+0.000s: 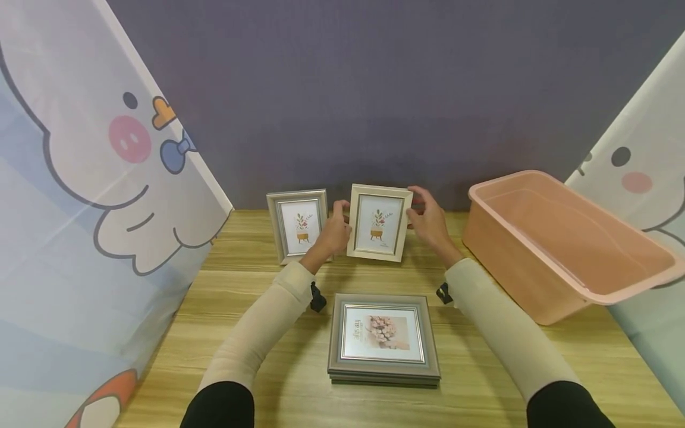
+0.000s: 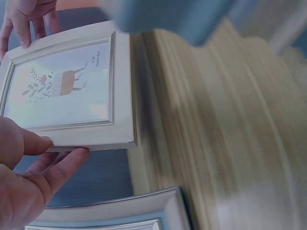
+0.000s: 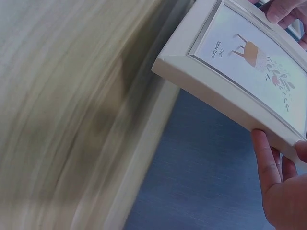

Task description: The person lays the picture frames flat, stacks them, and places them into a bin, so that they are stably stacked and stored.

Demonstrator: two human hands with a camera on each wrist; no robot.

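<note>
A cream picture frame [image 1: 377, 223] with a potted-plant print is held nearly upright at the back of the table. My left hand [image 1: 335, 230] grips its left edge, thumb at the front and fingers behind, as the left wrist view shows. On the opposite edge my right hand [image 1: 428, 221] holds it between thumb and fingers. Just to the left stands a silver-grey picture frame [image 1: 273, 221] with a similar print, leaning back. Nearer me lies a stack of picture frames [image 1: 383, 373], the top one showing a pink flower print.
A pink plastic tub [image 1: 524, 249] stands at the right of the wood-grain table [image 1: 246, 356]. Behind the table rises a dark grey-blue wall [image 1: 374, 89]. Cartoon-printed cloths [image 1: 69, 238] hang at both sides.
</note>
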